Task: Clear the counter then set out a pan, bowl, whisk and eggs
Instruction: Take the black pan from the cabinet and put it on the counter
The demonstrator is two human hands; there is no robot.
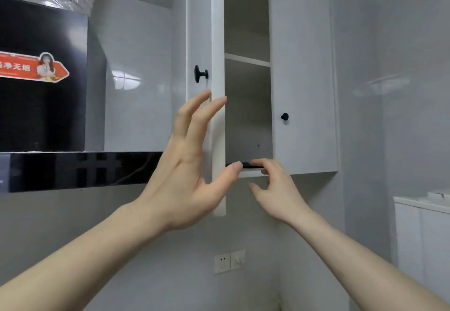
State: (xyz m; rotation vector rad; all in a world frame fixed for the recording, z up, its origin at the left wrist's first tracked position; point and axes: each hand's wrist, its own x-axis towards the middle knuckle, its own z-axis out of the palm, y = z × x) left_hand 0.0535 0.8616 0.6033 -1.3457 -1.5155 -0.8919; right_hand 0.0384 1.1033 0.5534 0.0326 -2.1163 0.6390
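A white wall cabinet [302, 91] hangs above me with its left door [218, 43] swung open, edge towards me. My left hand [187, 164] is spread with straight fingers, its fingertips on the door's edge below the black knob [200, 74]. My right hand [275, 186] reaches to the cabinet's bottom shelf. Its fingers curl over a thin dark flat thing [246, 164] lying at the shelf's front edge, with the thumb below the cabinet floor. What the dark thing is cannot be told. The upper shelf [247, 58] shows nothing on it. No pan, bowl, whisk or eggs are in view.
A black range hood [43, 91] with a red sticker fills the left, and its lower lip [80, 172] juts out beside the cabinet. The right cabinet door [304, 43] is closed. A wall socket [229, 262] sits below, and a white unit [423, 237] stands at the right.
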